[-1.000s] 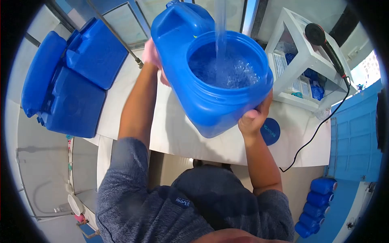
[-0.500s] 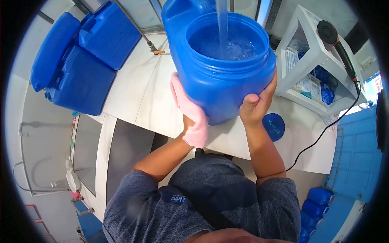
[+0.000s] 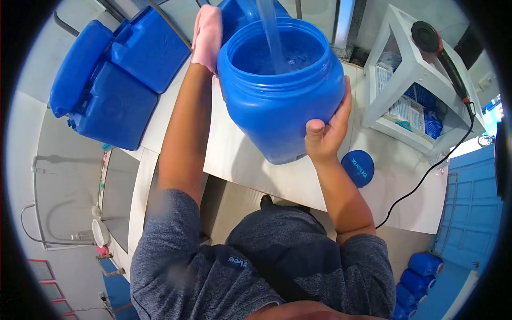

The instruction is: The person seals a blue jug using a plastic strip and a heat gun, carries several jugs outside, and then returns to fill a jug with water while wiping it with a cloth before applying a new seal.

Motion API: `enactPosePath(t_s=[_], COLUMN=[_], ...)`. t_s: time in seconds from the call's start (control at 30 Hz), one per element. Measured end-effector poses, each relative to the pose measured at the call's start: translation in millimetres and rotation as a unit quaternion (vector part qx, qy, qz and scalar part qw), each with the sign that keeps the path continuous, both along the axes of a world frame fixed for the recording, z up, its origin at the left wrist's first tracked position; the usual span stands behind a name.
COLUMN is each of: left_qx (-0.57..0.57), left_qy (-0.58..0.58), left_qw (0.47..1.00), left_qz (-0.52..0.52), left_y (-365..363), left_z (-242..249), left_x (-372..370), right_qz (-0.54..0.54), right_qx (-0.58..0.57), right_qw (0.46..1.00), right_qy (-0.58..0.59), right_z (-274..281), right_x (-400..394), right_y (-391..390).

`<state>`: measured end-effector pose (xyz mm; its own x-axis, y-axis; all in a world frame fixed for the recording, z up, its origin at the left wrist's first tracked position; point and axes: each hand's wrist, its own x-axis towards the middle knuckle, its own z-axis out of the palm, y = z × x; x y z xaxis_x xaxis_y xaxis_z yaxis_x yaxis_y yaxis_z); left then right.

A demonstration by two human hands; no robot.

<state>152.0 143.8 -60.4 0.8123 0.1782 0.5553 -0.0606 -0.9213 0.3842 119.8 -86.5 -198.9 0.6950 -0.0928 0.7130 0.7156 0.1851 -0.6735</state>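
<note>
A wide-mouthed blue plastic container (image 3: 274,109) stands tilted on the counter, with a stream of water (image 3: 269,34) running into its open mouth. My right hand (image 3: 328,133) grips its right side, thumb in front and fingers curled around the wall. Away to the upper left, my left hand (image 3: 207,32) is covered by a pink cloth or mitt (image 3: 210,50), which hides the fingers. It is beside a second blue container (image 3: 234,21) behind the first. Below my right hand lies a round blue lid (image 3: 357,168) with light lettering.
Blue jerry cans (image 3: 112,106) stand on the left of the counter (image 3: 234,154). At right is a white shelf unit (image 3: 373,101) holding baskets. A black corded tool (image 3: 450,69) rests on top, its cord hanging across the counter. More blue containers (image 3: 418,280) are on the floor.
My left hand has left the container's lower left side and moved up and away to the back left. The container has shifted left and tilts more. My right hand stays on it.
</note>
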Motion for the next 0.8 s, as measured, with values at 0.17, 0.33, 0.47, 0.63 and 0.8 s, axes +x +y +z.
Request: enactPosePath(t_s=[0.17, 0.33, 0.47, 0.63, 0.8], left_qx=[-0.109, -0.221, -0.506, -0.354, -0.903], left_qy=[-0.065, -0.151, -0.017, -0.100, -0.136], left_qw=[0.990, 0.953, 0.855, 0.920, 0.405], left_qz=[-0.066, -0.140, -0.110, 0.132, -0.047], left_y=[34.8, 28.1, -22.0, -140.9, -119.4], left_z=[-44.9, -169.9, -211.5, -129.8, -152.3], left_x=[14.4, -4.4, -75.0, -130.3, -102.6], right_qz=[0.040, 0.095, 0.222, 0.160, 0.019], right_qx=[0.000, 0.034, 0.069, -0.297, -0.543], right_qw=[0.999, 0.995, 0.956, 0.941, 0.827], right_qy=[0.007, 0.006, 0.181, 0.026, 0.146], right_z=[5.3, 3.5, -3.2, -64.1, -48.2], right_x=[-2.5, 8.0, 72.4, 187.9, 167.9], right_y=[-2.9, -17.0, -25.1, 9.5, 8.2])
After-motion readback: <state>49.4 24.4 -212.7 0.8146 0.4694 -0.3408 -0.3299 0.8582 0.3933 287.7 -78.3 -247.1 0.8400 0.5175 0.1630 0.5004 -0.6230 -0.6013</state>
